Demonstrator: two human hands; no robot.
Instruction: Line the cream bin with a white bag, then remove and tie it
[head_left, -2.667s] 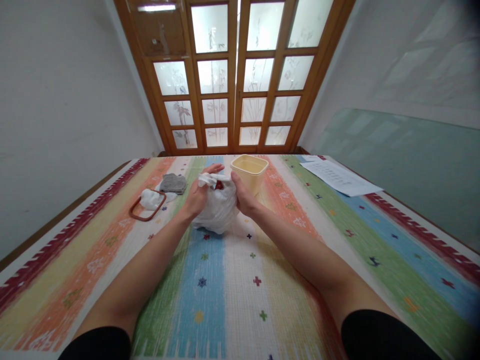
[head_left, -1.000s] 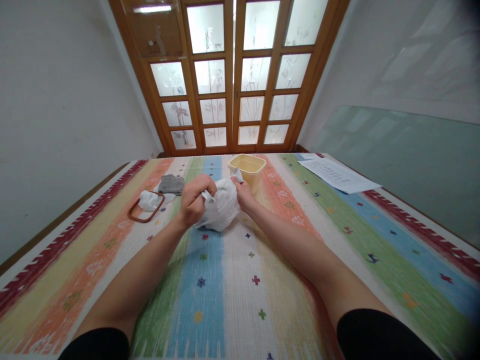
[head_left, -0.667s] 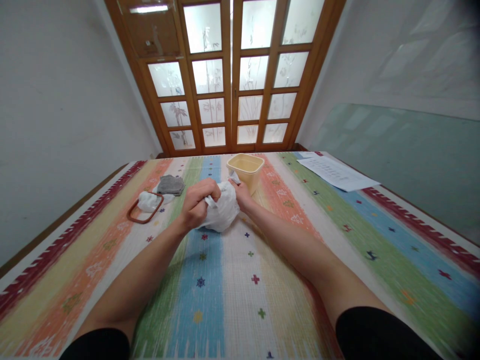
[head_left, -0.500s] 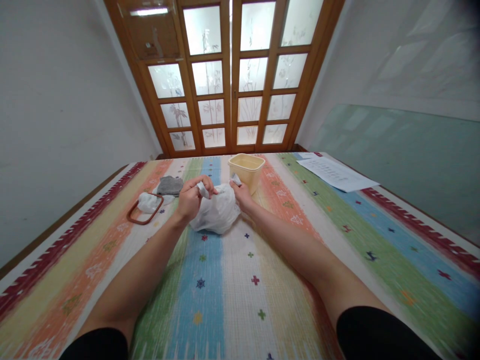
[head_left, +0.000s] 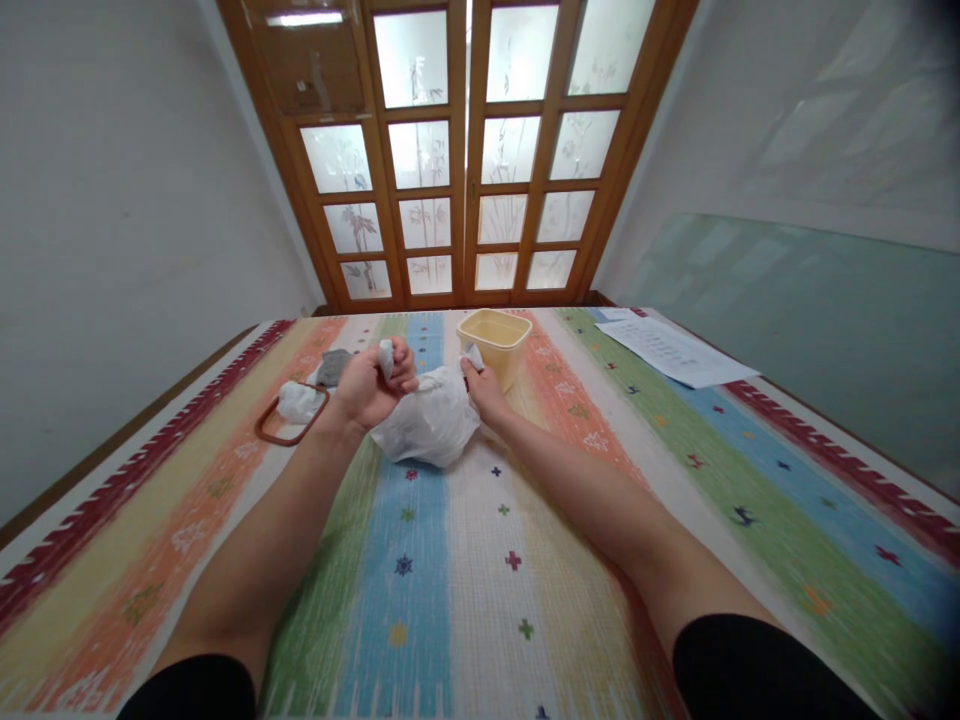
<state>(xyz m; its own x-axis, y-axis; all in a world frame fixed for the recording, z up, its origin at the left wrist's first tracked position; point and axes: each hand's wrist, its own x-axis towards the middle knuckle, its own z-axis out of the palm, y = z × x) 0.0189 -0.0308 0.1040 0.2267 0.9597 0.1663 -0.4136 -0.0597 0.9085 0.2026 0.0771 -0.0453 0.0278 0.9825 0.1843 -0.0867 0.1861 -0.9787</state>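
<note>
A white plastic bag (head_left: pixel 431 425) rests on the striped tablecloth in front of me, its contents hidden. My left hand (head_left: pixel 375 380) is a fist around a twisted part of the bag, and a white end pokes out above the fingers. On the bag's other side, my right hand (head_left: pixel 484 388) pinches another white corner of it between thumb and fingers. Right behind that hand stands a pale yellow plastic container (head_left: pixel 504 345) with its top uncovered.
Left of the bag lie a grey folded cloth (head_left: pixel 331 367), a small white bundle (head_left: pixel 298 402) and a brown rounded frame (head_left: pixel 268 436). Printed paper sheets (head_left: pixel 671 350) lie at the far right of the tablecloth (head_left: pixel 480 600). Wooden glass doors (head_left: pixel 469 200) stand behind the table.
My left hand has moved left and turned, drawing its part of the bag outward and partly covering the grey cloth. My right hand has stayed almost where it was.
</note>
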